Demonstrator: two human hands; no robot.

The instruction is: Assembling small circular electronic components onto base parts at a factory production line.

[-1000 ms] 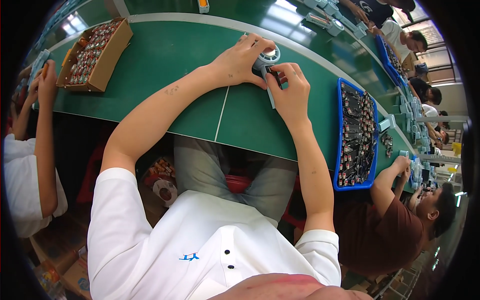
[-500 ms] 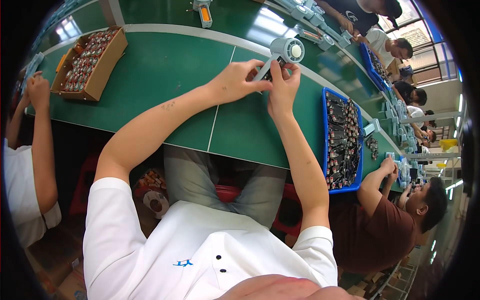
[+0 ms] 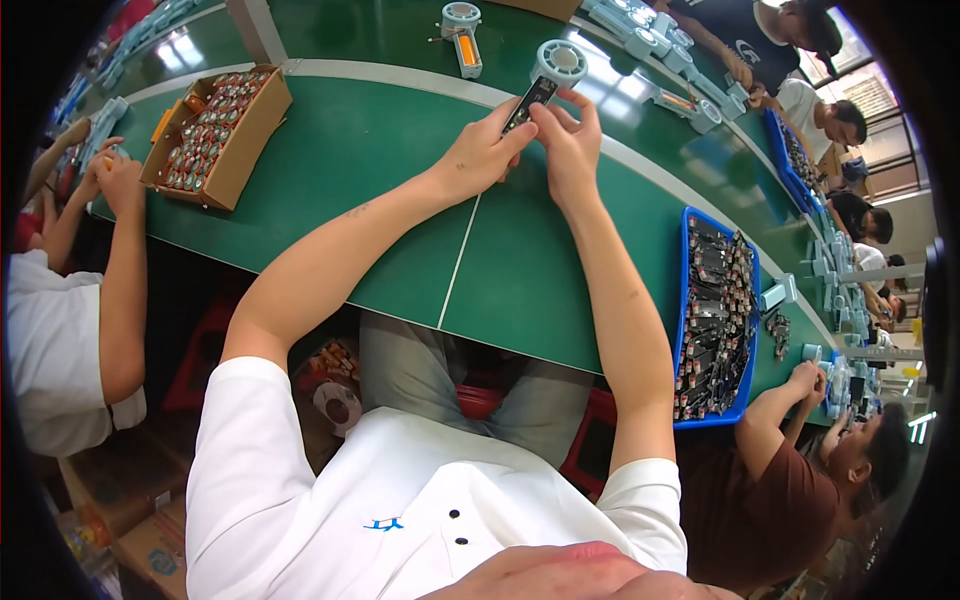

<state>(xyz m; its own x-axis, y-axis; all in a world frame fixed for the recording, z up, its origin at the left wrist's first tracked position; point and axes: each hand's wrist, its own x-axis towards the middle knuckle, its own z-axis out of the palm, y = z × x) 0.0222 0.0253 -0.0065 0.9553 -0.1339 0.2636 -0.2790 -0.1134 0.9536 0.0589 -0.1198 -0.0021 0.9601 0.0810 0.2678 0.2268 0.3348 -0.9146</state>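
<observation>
A pale blue handheld fan is held over the table, its round head pointing away from me. The open side of its handle faces up and shows a black circuit board with small parts on it. My left hand is wrapped round the handle's lower end, thumb along its near side. My right hand is closed at the handle's right side near the fan head, its thumb against the board's edge and its index finger bent just beyond. What the tips of the right fingers grip is partly hidden.
On the green table, a cardboard box of small round motors stands left. A blue tray of black circuit boards with wires lies right. Beyond the metal rail sits another fan body. Co-workers sit on both sides and opposite.
The fan has turned in my hands, so the board in its handle now faces up. My right hand has shifted slightly down the fan. The whole view has swung a little to the left.
</observation>
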